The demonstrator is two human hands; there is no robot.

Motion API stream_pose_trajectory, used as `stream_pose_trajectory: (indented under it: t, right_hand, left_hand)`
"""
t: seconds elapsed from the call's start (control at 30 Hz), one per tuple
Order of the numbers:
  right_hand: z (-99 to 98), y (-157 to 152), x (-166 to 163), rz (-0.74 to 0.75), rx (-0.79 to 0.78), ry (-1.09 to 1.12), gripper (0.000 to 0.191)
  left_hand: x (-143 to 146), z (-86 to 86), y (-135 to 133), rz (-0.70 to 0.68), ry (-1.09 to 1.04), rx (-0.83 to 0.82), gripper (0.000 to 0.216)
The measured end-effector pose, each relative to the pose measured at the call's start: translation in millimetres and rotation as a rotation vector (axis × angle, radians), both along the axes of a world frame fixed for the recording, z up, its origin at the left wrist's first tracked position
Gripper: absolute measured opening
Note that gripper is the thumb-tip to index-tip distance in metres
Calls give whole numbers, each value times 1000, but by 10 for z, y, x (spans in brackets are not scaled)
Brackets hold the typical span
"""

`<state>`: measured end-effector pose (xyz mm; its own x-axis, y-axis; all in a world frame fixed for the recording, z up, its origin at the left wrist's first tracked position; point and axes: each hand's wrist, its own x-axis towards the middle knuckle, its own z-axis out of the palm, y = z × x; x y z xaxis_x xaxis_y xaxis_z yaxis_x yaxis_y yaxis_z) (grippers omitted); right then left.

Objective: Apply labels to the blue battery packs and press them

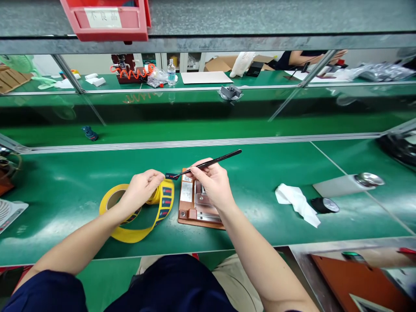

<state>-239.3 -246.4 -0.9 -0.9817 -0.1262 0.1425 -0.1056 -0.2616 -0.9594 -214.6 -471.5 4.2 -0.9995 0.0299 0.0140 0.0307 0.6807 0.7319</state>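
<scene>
Between the fingers of my right hand (212, 180) is a pair of black tweezers (224, 157), its tip pointing left. That tip touches a small dark label (171, 176) with red print. My left hand (140, 189) is closed, thumb and forefinger pinching the label's left end. Beneath my left hand lies a roll of yellow label tape (105, 203), its loose strip (165, 201) curving up with several dark labels on it. Under my right hand sits a brown fixture (183, 214) with metal parts and a white sticker; the hand and wrist hide part of it.
To the right are a crumpled white tissue (297, 201), a black round-capped object (325, 205) and a pale cylinder with a metal top (341, 185). A small dark blue part (89, 133) lies at the back left. A red bin (108, 32) hangs overhead. Across the bench, another person's arm (305, 57) shows.
</scene>
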Motion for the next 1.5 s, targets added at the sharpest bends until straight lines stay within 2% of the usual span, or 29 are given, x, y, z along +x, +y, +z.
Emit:
stream_pose_trajectory:
  t: [0.1, 0.17, 0.3, 0.37, 0.43, 0.53, 0.6, 0.7, 0.77, 0.83, 0.9, 0.97, 1.23, 1.5]
  right_hand:
    - [2, 230, -24, -47, 69, -4, 31]
    - [-17, 412, -45, -64, 89, -10, 33]
    - [-136, 770, -84, -76, 99, -36, 37]
    - [-227, 910, -97, -60, 105, -72, 40]
    - [-326, 1010, -103, -49, 117, -83, 40]
    - [-459, 1081, -105, -43, 139, -62, 35]
    - [-521, 1087, -106, -17, 129, -74, 34]
    - [-566, 1071, -111, 13, 89, -96, 34]
    - [-571, 1059, -115, 9, 80, -92, 34]
    - [-566, 1054, -119, 3, 86, -90, 34]
    - [-562, 1054, -120, -2, 97, -91, 34]
    - [-563, 1058, -119, -1, 108, -89, 35]
    - [-596, 1071, -101, -4, 125, -75, 29]
    - [-580, 1077, -107, 1, 139, -80, 33]
  left_hand:
    - [-265, -82, 18, -64, -48, -332, 55]
    - [-427, -184, 47, -92, -109, -481, 60]
    - [-592, -321, 75, -159, -186, -563, 76]
    - [-573, -281, 64, -181, -191, -587, 80]
    - [-481, -164, 65, -152, -144, -627, 78]
    - [-221, 35, 167, -58, 50, -575, 59]
    - [-8, 67, 323, -115, 237, -438, 41]
    - [282, -115, 636, -408, 426, -271, 26]
    - [421, -322, 828, -590, 460, -255, 32]
    - [509, -505, 959, -655, 482, -287, 47]
    - [551, -615, 1021, -633, 500, -320, 51]
    - [561, -653, 1031, -610, 508, -329, 49]
    - [553, -630, 1017, -611, 518, -329, 48]
    - [561, -638, 1016, -606, 502, -340, 47]
